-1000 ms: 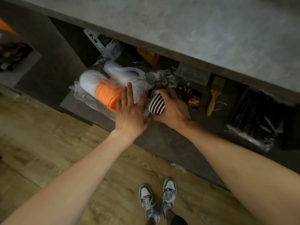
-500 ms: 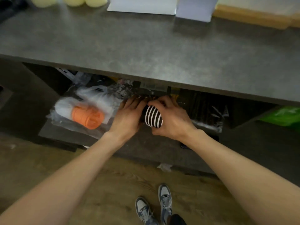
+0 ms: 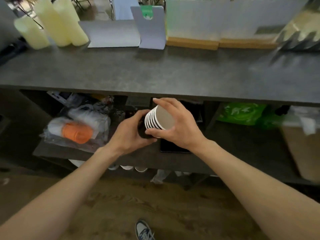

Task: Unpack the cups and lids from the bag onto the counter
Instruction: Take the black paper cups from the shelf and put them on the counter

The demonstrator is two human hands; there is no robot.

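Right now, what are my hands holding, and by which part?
A nested stack of striped paper cups, tilted. The right hand grips the rim end, fingers wrapped around the top cup; the left hand holds the base end.

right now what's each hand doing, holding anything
Left hand: closed around the dark lower end of the stack of cups.
Right hand: closed on the same stack, at its rims.

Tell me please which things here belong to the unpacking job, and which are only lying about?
Belong to the job:
- stack of striped cups, held by left hand and right hand
- clear bag on the shelf, orange items inside
- counter, where the cups go

Only lying about:
- pale candles
- white card stand
- green bag
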